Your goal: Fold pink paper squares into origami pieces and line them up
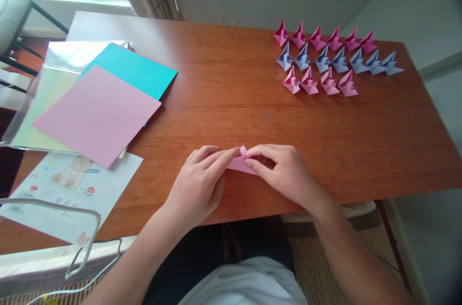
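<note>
A small folded pink paper [240, 164] lies on the wooden table near its front edge, between my two hands. My left hand [204, 177] rests over its left part, fingers together, with the fingertips pressing the paper near its top. From the right, my right hand [277, 165] pinches the upper right part between thumb and index finger. The fingers hide parts of both ends of the paper.
Folded paper figures stand in three rows at the back right: dark pink [317, 38], blue [323, 59] and light pink [328, 81]. Pink [97, 112] and teal [133, 74] sheets lie at left over a clear packet. A white cable [97, 228] crosses the front left corner.
</note>
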`<state>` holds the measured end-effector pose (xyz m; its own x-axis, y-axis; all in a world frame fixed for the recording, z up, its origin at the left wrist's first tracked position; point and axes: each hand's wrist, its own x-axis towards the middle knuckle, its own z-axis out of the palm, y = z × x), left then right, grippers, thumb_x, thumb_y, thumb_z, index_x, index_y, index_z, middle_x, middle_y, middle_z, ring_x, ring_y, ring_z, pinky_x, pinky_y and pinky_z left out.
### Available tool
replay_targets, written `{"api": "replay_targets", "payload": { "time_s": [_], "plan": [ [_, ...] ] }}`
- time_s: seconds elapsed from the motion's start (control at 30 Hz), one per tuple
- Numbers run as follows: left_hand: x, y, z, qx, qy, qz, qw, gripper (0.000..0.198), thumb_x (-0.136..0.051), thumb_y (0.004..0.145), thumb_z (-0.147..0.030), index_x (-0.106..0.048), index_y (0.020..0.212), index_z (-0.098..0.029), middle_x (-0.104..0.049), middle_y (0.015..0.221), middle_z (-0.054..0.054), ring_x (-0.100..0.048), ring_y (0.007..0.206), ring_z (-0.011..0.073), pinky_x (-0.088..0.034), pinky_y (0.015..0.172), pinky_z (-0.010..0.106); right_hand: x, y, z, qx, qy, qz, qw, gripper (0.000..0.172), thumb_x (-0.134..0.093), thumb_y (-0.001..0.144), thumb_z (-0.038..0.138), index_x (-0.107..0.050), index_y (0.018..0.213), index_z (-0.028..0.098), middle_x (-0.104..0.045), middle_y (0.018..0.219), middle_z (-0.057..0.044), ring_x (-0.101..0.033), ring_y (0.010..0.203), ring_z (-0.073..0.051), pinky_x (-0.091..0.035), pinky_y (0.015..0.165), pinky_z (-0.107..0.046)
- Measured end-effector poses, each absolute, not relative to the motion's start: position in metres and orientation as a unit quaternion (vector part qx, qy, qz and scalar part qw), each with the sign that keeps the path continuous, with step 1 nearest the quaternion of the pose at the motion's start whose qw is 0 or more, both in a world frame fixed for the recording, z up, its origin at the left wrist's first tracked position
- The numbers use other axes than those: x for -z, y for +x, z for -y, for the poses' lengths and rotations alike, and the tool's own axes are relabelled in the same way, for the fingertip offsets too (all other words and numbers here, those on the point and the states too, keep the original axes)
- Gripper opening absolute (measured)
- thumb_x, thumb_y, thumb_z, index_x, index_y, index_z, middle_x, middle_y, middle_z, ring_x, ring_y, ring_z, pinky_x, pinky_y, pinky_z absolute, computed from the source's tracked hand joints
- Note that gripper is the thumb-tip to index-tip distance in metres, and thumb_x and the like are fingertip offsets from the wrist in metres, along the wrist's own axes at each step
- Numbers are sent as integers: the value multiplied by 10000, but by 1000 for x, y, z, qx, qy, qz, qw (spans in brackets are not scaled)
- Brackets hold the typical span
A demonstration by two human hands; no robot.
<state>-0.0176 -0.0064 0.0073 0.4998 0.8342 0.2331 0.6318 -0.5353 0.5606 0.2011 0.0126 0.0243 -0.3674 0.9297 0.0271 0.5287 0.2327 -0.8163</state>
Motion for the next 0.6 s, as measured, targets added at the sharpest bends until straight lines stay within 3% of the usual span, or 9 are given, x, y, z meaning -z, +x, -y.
{"api": "replay_targets", "payload": {
  "time_s": [0.6],
  "plan": [
    [-2, -9, 7, -257, 824, -465, 197, 340, -520, 978, -138, -599, 1304, -191, -748, 1237, 67, -651, 1058, 240, -502, 904, 408, -21, 197, -19, -319, -525, 760, 213, 78, -676, 951, 189, -741, 915, 213, -744, 880, -3, -680, 834, -161, -481, 763, -285]
  ]
}}
